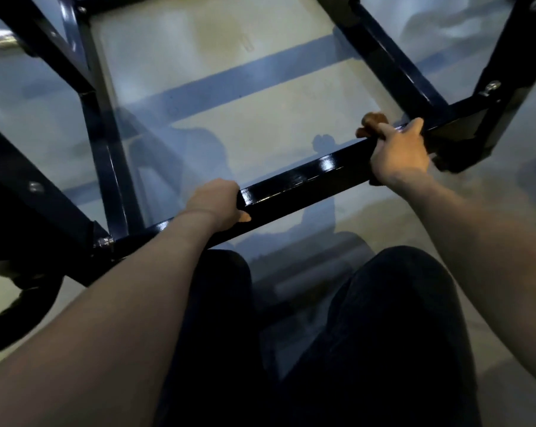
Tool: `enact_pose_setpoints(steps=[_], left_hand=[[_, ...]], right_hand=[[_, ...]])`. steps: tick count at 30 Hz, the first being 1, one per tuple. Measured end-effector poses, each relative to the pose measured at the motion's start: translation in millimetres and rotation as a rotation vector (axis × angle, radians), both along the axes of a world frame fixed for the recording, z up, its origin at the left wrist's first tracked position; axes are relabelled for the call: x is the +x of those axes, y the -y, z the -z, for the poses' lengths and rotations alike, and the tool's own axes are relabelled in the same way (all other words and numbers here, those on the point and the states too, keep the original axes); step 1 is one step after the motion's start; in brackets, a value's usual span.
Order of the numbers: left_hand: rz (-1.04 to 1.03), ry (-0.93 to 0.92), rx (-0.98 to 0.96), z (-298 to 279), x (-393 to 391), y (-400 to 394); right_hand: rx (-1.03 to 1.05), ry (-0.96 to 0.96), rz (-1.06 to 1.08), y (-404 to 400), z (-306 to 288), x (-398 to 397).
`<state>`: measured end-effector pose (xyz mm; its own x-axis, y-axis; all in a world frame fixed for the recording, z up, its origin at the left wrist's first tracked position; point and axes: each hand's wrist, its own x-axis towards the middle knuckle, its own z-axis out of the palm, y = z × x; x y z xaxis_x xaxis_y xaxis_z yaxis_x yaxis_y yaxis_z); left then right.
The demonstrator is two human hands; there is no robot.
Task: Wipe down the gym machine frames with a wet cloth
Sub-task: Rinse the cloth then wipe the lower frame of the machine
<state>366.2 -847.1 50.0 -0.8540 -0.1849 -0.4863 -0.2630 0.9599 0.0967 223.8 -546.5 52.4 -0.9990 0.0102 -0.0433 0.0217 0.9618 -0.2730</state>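
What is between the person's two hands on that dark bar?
Only bare, glossy bar between the left hand and the right hand holding the cloth, in the head view.

Glossy black frame bar point(303, 177); brown cloth point(372, 123) pressed on.

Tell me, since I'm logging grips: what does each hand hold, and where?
The right hand grips a brown cloth against the black frame bar near its right end. The left hand grips the same bar, left of its middle.
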Motion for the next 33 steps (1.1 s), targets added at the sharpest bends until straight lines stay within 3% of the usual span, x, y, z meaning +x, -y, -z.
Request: enact_pose_setpoints(steps=[7,10,12,15,17,20,23,27,30,33], left_hand=[[-0.075,-0.081,0.037,1,15,-7],[-0.108,-0.152,0.057,3,47,0],[-0.075,-0.117,-0.009,-3,65,21],[-0.114,-0.048,-0.051,-17,82,62],[-0.224,-0.086,0.022,-23,89,87],[-0.386,-0.210,0.110,-26,90,105],[-0.421,-0.251,0.130,-33,91,106],[-0.527,-0.321,0.164,-32,91,119],[-0.546,-0.287,0.230,-32,89,122],[-0.549,-0.339,0.261,-29,84,113]], right_hand=[[-0.141,0.012,-0.306,106,11,103],[-0.075,0.021,-0.477,128,8,127],[-0.009,0.016,-0.481,118,6,117],[-0.023,0.015,-0.251,102,3,97],[-0.067,0.019,-0.142,122,1,108],[-0.096,0.057,-0.267,181,4,159],[-0.122,0.081,-0.493,246,12,216],[-0.254,0.215,-0.578,313,13,264],[-0.220,0.241,-0.654,320,14,265],[-0.125,0.202,-0.696,275,5,232]])
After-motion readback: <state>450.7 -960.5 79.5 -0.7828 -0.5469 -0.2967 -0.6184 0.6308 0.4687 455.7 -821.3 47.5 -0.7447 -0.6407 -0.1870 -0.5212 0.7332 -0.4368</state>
